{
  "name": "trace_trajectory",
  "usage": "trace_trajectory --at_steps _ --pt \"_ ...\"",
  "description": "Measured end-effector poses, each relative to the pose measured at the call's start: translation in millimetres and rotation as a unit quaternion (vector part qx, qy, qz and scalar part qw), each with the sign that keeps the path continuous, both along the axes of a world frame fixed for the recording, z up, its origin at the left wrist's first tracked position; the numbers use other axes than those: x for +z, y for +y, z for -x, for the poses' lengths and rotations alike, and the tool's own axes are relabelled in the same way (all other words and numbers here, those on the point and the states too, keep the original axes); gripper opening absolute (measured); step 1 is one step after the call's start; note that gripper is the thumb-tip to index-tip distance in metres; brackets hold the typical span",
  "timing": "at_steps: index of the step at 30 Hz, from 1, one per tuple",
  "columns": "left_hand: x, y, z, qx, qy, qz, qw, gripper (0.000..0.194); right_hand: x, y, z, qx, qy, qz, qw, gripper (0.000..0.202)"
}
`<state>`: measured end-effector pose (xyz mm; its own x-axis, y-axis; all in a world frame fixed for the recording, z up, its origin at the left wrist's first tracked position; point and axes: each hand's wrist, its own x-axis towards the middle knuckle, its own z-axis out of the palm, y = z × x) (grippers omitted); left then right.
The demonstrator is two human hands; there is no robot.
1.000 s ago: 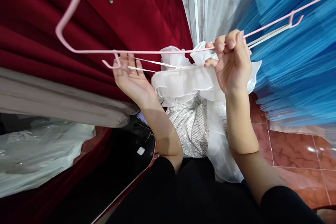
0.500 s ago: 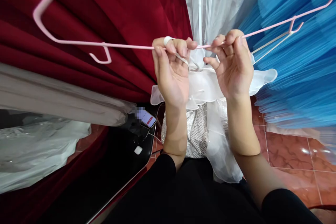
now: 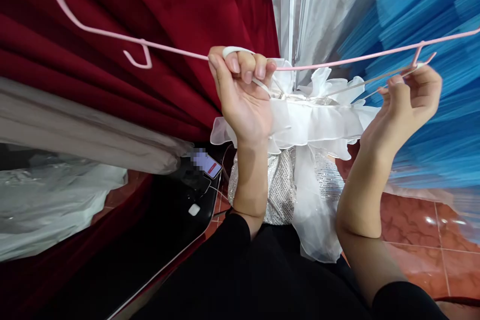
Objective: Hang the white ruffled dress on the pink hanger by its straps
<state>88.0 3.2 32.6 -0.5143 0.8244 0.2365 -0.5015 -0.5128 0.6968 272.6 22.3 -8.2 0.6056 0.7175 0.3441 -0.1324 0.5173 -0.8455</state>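
A pink hanger point(image 3: 180, 52) spans the view, with a small hook on each side of its bar. My left hand point(image 3: 243, 90) is wrapped round the bar left of the middle, and a white strap point(image 3: 235, 50) loops over its fingers. Near the right hook, my right hand point(image 3: 408, 95) pinches a thin white strap where it meets the hook. Below the bar hangs a white garment point(image 3: 318, 122) with sheer ruffles and a silver sequined skirt point(image 3: 281, 190). The straps run from its top up towards each hand.
Dark red fabric point(image 3: 187, 5) hangs at the left, blue tulle point(image 3: 431, 5) at the right. A phone point(image 3: 210, 166) and a small white case point(image 3: 194, 209) lie on a black surface point(image 3: 165, 240) at lower left. Red tiles point(image 3: 412, 215) show at lower right.
My right hand has let go of the bar's middle and moved right to the strap at the hook. The bar's left part has risen slightly. My left hand still grips it.
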Motion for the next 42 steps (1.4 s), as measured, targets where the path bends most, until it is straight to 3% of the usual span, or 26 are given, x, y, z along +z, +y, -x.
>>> trace_trajectory --at_steps 1,5,10,13,16,19,21,23,24,27,30,34,37,39,42 --pt "-1.0 0 1 0.000 0.004 0.000 1.000 0.035 -2.6 0 -2 0.020 -0.001 0.016 1.000 0.012" --pt "-5.0 2 5 0.012 0.043 0.019 0.999 0.034 -1.6 -6 -7 0.072 -0.010 0.058 0.996 0.027" --pt "-3.0 3 7 0.002 0.033 0.013 0.999 0.033 24.9 -15 -13 0.049 -0.041 0.009 0.998 0.028" --pt "0.9 2 6 0.010 0.027 0.005 1.000 0.032 39.7 -10 -22 0.057 -0.062 0.021 0.996 0.034" --pt "2.5 -1 6 0.023 0.046 0.040 0.998 0.033 40.4 2 -32 0.054 0.012 0.043 0.998 0.041" --pt "0.3 -2 7 -0.007 0.011 0.004 1.000 0.032 25.5 11 -33 0.046 0.167 0.055 0.983 0.044" --pt "-2.0 -1 7 -0.031 -0.011 -0.015 0.999 0.031 12.6 9 -24 0.104 0.210 0.076 0.969 0.042" --pt "-3.3 0 7 -0.046 -0.020 -0.016 0.999 0.031 3.4 1 -7 0.213 0.178 0.111 0.954 0.036" --pt "-3.3 0 7 -0.051 -0.023 -0.018 0.998 0.030 1.7 -4 4 0.234 0.150 0.120 0.953 0.032" --pt "-1.3 1 5 -0.062 -0.035 -0.034 0.997 0.031 9.9 -21 32 0.247 0.030 0.093 0.964 0.022" --pt "0.3 1 5 -0.066 -0.052 -0.054 0.995 0.033 27.7 -30 52 0.277 -0.035 0.090 0.956 0.020" --pt "-2.4 1 9 -0.057 -0.015 -0.022 0.998 0.032 37.0 -29 69 0.344 0.023 0.068 0.936 0.016" --pt "-3.1 2 7 -0.050 0.037 0.026 0.998 0.031 35.2 -25 76 0.392 0.098 0.022 0.915 0.032" --pt "-1.5 0 3 -0.074 0.056 0.055 0.994 0.033 36.4 -23 75 0.396 0.116 -0.013 0.911 0.040" --pt "0.4 -4 -5 -0.120 0.040 0.049 0.991 0.029 41.9 -22 69 0.378 0.099 -0.014 0.920 0.035"
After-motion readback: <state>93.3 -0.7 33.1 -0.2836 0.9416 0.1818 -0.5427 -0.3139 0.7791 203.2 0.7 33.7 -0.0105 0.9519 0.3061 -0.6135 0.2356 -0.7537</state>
